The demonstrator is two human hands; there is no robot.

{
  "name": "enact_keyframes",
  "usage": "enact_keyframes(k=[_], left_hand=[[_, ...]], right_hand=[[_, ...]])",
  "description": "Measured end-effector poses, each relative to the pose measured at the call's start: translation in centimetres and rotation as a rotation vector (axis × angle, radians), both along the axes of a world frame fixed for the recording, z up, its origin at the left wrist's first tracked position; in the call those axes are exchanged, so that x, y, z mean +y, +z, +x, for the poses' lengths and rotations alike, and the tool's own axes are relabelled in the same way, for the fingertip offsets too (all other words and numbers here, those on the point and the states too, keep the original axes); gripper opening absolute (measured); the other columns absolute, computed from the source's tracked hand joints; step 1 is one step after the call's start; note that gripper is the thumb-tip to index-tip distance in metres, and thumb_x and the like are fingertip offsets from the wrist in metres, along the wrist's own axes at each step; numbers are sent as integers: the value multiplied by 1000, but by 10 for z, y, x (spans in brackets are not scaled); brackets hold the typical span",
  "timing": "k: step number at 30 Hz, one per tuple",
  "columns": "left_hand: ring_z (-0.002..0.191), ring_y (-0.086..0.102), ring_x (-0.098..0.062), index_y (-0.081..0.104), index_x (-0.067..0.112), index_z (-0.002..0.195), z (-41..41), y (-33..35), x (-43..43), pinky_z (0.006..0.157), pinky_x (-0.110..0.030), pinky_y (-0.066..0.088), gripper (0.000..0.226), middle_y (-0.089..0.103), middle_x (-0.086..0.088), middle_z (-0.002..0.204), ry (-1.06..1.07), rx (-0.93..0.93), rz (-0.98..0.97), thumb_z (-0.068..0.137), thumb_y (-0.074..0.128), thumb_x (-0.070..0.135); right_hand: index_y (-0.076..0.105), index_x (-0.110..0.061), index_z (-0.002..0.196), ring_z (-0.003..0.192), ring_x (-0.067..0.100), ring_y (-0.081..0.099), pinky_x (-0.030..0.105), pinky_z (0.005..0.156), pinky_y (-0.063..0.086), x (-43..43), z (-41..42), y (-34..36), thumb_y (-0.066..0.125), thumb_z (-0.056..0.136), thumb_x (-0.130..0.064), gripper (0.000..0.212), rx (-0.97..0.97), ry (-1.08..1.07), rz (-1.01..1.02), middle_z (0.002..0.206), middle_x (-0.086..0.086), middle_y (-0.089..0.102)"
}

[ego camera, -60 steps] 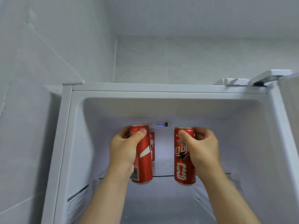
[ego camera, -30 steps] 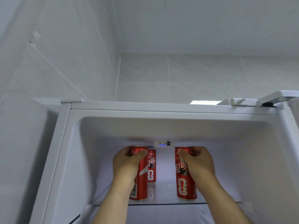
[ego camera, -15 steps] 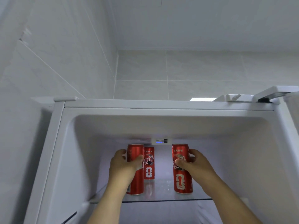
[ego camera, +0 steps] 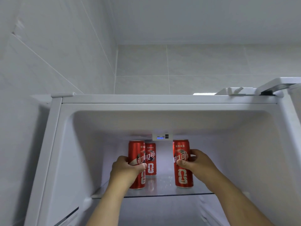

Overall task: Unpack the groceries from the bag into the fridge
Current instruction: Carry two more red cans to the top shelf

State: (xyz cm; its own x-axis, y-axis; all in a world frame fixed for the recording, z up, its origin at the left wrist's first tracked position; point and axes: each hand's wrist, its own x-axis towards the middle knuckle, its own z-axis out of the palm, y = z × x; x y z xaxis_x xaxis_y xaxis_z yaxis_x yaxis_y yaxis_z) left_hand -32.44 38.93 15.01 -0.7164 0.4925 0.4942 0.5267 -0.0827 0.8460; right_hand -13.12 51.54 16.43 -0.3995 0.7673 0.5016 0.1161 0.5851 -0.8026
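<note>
Two tall red cola cans stand upright on the fridge's top glass shelf [ego camera: 164, 192]. My left hand [ego camera: 126, 170] is wrapped around the lower middle of the left can [ego camera: 136, 150]. My right hand [ego camera: 197, 162] grips the right can [ego camera: 181, 147] at its middle, thumb on the front. A third red can [ego camera: 151, 160] stands farther back, just right of the left can and partly hidden by it. The grocery bag is out of view.
The white fridge [ego camera: 162, 101] is open, its door hinge [ego camera: 268, 88] at the upper right. A small control panel with blue lights [ego camera: 162, 137] sits on the back wall above the cans. Tiled walls rise behind and to the left.
Both hands carried the cans deeper into the fridge and lowered them onto the glass shelf. My grip slid from the can tops down to their middles.
</note>
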Motion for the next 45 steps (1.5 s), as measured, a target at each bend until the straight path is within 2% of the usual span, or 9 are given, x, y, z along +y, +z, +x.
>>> enact_keyframes(k=[3, 10, 15, 21, 26, 32, 34, 39, 45], left_hand=[[87, 64, -19, 54, 21, 106, 1, 2, 0, 75, -32, 51, 46, 63, 4, 98, 34, 47, -68, 73, 83, 34], [83, 62, -20, 57, 17, 100, -5, 9, 6, 81, -36, 51, 28, 65, 0, 95, -44, 54, -122, 81, 77, 20], [89, 59, -21, 53, 12, 112, -9, 14, 18, 89, -39, 51, 36, 60, -2, 101, -79, 61, -155, 84, 75, 17], [95, 58, -23, 44, 14, 109, -10, 20, 43, 90, -38, 51, 41, 58, -3, 106, -148, 53, -177, 82, 76, 13], [115, 58, -32, 45, 8, 121, -9, 24, 69, 101, -50, 48, 53, 57, -11, 123, -194, 26, -221, 79, 77, 10], [125, 53, -31, 42, 7, 132, -15, 39, 94, 98, -48, 51, 62, 53, -12, 133, -178, 61, -356, 81, 78, 12], [121, 56, -32, 45, 7, 129, -21, 43, 98, 94, -47, 54, 59, 55, -12, 131, -206, 59, -392, 80, 79, 11], [109, 63, -29, 54, 8, 116, -38, 43, 108, 86, -44, 58, 43, 64, -11, 115, -253, 78, -440, 81, 78, 12], [107, 63, -28, 54, 8, 121, -45, 46, 122, 84, -44, 59, 49, 64, -11, 117, -248, 136, -493, 80, 80, 16]], right_hand=[[53, -17, 129, 109, 25, 64, 42, 99, 51, 3, 1, 0, 80, 80, -27, 57, -51, 15, 16, 124, 4, 64], [58, -13, 123, 102, 23, 67, 44, 97, 53, 18, 0, 4, 82, 77, -29, 54, -90, 24, 25, 114, 4, 68], [57, -11, 124, 105, 26, 66, 45, 98, 52, 28, -9, 5, 80, 80, -28, 52, -115, 20, 45, 116, 6, 67], [58, -12, 120, 105, 27, 66, 46, 96, 53, 44, -28, 8, 81, 78, -27, 50, -162, -11, 16, 116, 7, 67], [60, -11, 116, 100, 26, 68, 46, 94, 54, 62, -42, 11, 84, 74, -26, 51, -196, -20, 2, 111, 7, 68], [61, -15, 109, 96, 22, 68, 42, 93, 55, 87, -53, 14, 85, 73, -22, 43, -221, 17, -16, 107, 5, 70], [62, -17, 105, 91, 19, 68, 39, 88, 56, 95, -53, 16, 84, 73, -21, 39, -244, 40, -17, 101, 3, 70], [60, -13, 115, 103, 25, 67, 40, 87, 57, 111, -58, 21, 83, 76, -22, 47, -299, 81, -18, 108, 4, 69], [61, -12, 115, 102, 24, 68, 46, 92, 56, 135, -67, 18, 84, 74, -21, 47, -294, 120, -30, 107, 5, 71]])
